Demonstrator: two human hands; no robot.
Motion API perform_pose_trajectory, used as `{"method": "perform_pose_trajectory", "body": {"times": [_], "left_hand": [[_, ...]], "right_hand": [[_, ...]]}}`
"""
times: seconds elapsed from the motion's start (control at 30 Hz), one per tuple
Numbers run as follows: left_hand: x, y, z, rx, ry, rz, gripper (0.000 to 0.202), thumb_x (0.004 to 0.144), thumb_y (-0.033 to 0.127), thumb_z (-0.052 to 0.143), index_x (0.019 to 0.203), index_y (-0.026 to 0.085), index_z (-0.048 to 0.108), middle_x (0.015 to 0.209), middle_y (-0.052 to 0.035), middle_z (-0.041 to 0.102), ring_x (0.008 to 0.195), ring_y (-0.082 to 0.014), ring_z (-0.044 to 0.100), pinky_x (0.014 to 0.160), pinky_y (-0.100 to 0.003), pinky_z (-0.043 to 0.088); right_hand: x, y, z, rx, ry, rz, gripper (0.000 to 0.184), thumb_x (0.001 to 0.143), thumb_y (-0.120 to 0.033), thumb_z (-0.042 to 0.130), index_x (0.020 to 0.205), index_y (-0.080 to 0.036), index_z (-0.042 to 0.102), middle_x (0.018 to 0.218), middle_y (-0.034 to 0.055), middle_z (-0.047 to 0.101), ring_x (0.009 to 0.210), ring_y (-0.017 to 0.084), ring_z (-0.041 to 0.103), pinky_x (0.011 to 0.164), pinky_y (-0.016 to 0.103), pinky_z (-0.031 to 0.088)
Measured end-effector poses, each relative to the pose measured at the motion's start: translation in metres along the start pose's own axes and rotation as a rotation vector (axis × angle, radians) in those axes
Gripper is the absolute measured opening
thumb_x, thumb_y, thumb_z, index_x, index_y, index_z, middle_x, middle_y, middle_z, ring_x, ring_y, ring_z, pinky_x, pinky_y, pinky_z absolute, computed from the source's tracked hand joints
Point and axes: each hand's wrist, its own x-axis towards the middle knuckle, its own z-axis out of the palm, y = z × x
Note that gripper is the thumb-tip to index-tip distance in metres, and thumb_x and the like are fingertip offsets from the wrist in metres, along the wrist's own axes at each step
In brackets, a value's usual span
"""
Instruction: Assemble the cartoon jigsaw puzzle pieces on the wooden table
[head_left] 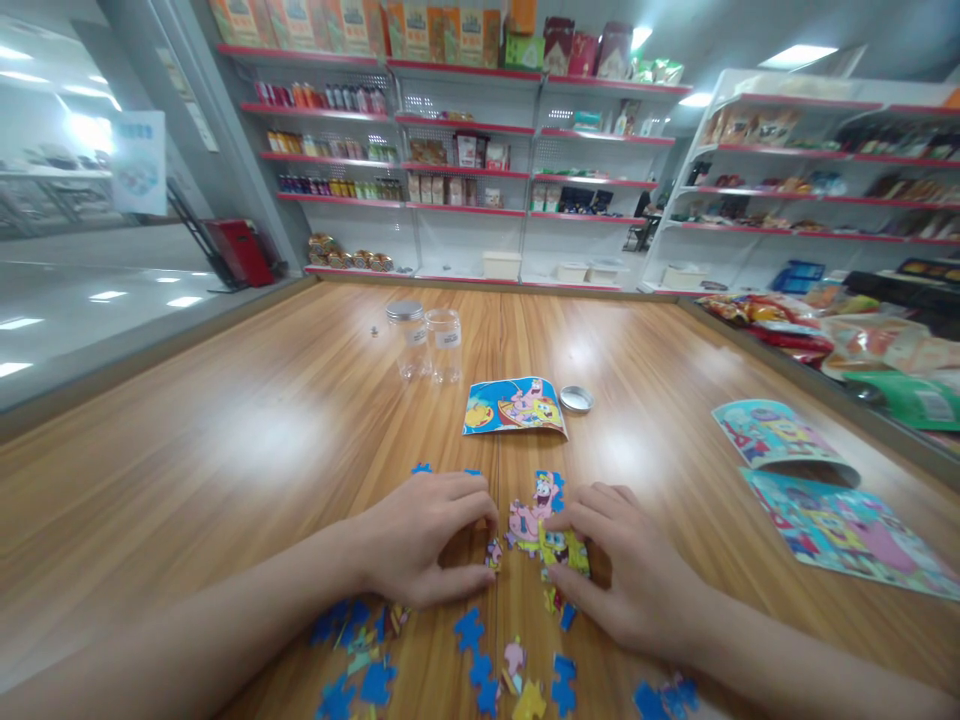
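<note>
On the wooden table (247,420) lies a partly joined cartoon jigsaw cluster (534,520) in pink, yellow and blue. My left hand (424,535) is curled just left of it, thumb and fingers pinched on a small puzzle piece (493,553) at the cluster's edge. My right hand (626,565) rests on the cluster's right side, fingers bent and pressing the joined pieces. Loose blue pieces (469,630) lie scattered near the front edge. A small reference picture (514,405) lies beyond the cluster.
Two clear plastic jars (427,340), one capped, stand farther back, with a loose metal lid (576,399) by the picture. Printed cartoon sheets (840,520) lie at the right. Snack packets (810,330) line the right edge. Stocked store shelves (465,150) fill the background.
</note>
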Motion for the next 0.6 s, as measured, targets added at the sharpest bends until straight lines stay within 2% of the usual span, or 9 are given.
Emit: {"method": "perform_pose_trajectory", "body": {"times": [0.2, 0.4, 0.6], "left_hand": [[0.001, 0.003, -0.001, 0.022, -0.010, -0.024, 0.032, 0.085, 0.045, 0.065, 0.104, 0.020, 0.057, 0.097, -0.0050, 0.059, 0.086, -0.0199, 0.058, 0.070, -0.032, 0.041], [0.001, 0.009, 0.002, -0.003, -0.003, -0.074, 0.025, 0.085, 0.038, 0.065, 0.102, 0.020, 0.058, 0.097, -0.0040, 0.059, 0.083, -0.0183, 0.056, 0.068, -0.031, 0.041], [0.001, 0.011, 0.003, 0.002, -0.016, -0.058, 0.030, 0.086, 0.037, 0.065, 0.109, 0.020, 0.058, 0.100, -0.0054, 0.059, 0.086, -0.0198, 0.058, 0.071, -0.033, 0.044]], "right_hand": [[0.000, 0.001, 0.000, 0.008, 0.001, 0.000, 0.021, 0.083, -0.021, 0.069, 0.104, -0.023, 0.064, 0.097, 0.0037, 0.063, 0.094, 0.023, 0.056, 0.084, 0.038, 0.037], [0.000, -0.001, 0.001, 0.006, -0.004, 0.013, 0.022, 0.083, -0.021, 0.069, 0.104, -0.023, 0.064, 0.098, 0.0033, 0.063, 0.096, 0.023, 0.056, 0.083, 0.038, 0.037], [0.001, 0.000, 0.001, 0.017, 0.000, 0.003, 0.023, 0.083, -0.020, 0.069, 0.105, -0.024, 0.063, 0.099, 0.0027, 0.063, 0.096, 0.022, 0.056, 0.084, 0.037, 0.037]]}}
